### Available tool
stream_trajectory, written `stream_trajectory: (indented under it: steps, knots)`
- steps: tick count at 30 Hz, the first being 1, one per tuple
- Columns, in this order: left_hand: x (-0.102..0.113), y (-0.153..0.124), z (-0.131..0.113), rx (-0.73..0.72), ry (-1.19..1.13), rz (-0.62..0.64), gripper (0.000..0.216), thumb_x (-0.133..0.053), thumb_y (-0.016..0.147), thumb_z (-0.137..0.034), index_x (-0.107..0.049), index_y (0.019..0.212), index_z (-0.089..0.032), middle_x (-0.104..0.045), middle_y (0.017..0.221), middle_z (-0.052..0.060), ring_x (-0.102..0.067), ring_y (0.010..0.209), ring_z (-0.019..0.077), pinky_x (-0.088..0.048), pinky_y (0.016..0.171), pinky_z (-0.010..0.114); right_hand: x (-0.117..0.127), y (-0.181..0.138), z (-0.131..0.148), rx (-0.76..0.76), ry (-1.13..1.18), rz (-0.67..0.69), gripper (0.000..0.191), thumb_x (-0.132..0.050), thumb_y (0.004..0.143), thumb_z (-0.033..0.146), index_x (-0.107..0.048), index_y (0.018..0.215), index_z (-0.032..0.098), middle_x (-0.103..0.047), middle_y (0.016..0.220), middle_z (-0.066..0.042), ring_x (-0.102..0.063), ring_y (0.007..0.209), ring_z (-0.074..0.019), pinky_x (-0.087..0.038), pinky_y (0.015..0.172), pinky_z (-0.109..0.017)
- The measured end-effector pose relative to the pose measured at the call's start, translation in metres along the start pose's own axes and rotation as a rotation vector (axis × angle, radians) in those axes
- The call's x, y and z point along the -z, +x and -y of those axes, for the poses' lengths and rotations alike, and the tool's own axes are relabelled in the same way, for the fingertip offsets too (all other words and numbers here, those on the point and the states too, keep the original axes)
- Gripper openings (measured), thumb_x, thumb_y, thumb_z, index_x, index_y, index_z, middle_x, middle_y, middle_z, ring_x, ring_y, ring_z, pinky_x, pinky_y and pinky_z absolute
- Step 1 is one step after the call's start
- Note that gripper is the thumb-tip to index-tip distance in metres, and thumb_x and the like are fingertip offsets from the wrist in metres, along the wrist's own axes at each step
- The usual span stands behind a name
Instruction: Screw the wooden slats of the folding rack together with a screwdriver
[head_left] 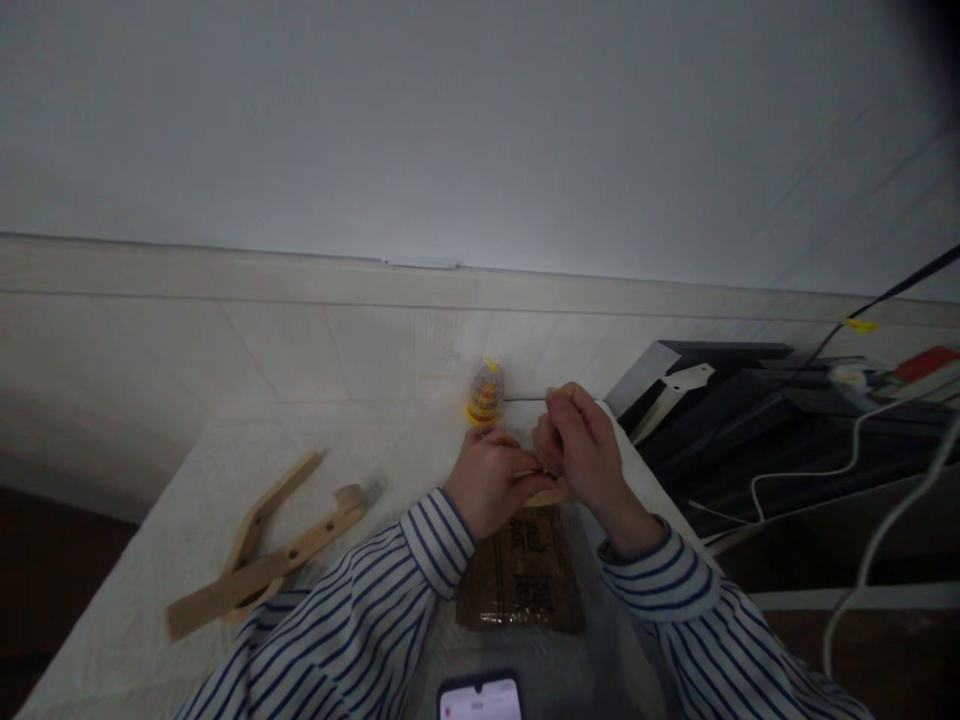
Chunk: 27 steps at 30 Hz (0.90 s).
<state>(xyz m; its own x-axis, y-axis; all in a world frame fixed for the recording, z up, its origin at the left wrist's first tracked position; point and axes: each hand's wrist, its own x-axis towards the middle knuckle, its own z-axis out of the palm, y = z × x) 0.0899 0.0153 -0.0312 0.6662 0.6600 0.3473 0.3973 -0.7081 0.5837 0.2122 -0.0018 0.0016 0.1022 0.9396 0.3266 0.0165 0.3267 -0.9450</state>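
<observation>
Both my hands meet over the far middle of a white table (187, 520). My left hand (489, 482) is curled closed around a small thin piece that I cannot make out. My right hand (581, 445) sits right beside it, fingers pinched together at the top, touching the same small piece. Under my wrists lies a brown printed cardboard packet (521, 572) in clear wrap. A small yellow and orange toy-like object (484, 393) stands just beyond my left hand. Both sleeves are blue and white striped.
A Y-shaped wooden frame (266, 555) lies on the table's left side. A phone (480, 698) shows at the bottom edge. To the right are dark flat boards (750, 420), white cables (862, 560) and a power strip. A pale wall runs behind.
</observation>
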Motion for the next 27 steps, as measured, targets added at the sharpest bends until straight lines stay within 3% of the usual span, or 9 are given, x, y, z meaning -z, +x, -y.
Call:
stream_trajectory:
  steps: [9, 19, 23, 27]
  knots:
    - [0.002, 0.000, -0.007, 0.053, 0.042, -0.125, 0.013, -0.074, 0.067, -0.033, -0.071, 0.076, -0.023, -0.070, 0.074, 0.001, -0.060, 0.083, 0.0194, -0.032, 0.092, 0.041, -0.005, 0.003, 0.004, -0.027, -0.013, 0.019, 0.030, -0.044, 0.089, 0.040, -0.039, 0.065, 0.022, -0.036, 0.043, 0.010, -0.030, 0.035, -0.0065, -0.024, 0.034, -0.019]
    - [0.000, 0.001, -0.002, 0.043, 0.017, -0.134, 0.004, -0.072, 0.070, -0.029, -0.072, 0.073, -0.027, -0.069, 0.077, 0.000, -0.059, 0.084, 0.0187, -0.033, 0.092, 0.041, 0.007, 0.012, 0.014, -0.185, 0.095, 0.395, 0.028, -0.049, 0.083, 0.039, -0.045, 0.063, 0.020, -0.043, 0.038, 0.009, -0.035, 0.027, -0.0073, -0.024, 0.029, -0.019]
    - [0.000, 0.001, -0.002, 0.040, -0.031, -0.129, 0.009, -0.072, 0.070, -0.029, -0.072, 0.079, -0.031, -0.071, 0.080, -0.001, -0.059, 0.087, 0.0191, -0.032, 0.093, 0.041, 0.005, 0.013, 0.003, -0.177, 0.177, 0.337, 0.030, -0.047, 0.084, 0.042, -0.041, 0.062, 0.022, -0.032, 0.035, 0.013, -0.023, 0.026, -0.0053, -0.017, 0.027, -0.018]
    - [0.000, 0.002, -0.003, 0.040, -0.053, -0.130, 0.009, -0.073, 0.070, -0.025, -0.072, 0.077, -0.030, -0.072, 0.082, -0.002, -0.060, 0.087, 0.0191, -0.030, 0.093, 0.041, 0.001, 0.011, -0.003, -0.153, 0.213, 0.237, 0.029, -0.044, 0.086, 0.042, -0.039, 0.064, 0.023, -0.032, 0.036, 0.013, -0.022, 0.027, -0.0055, -0.017, 0.027, -0.018]
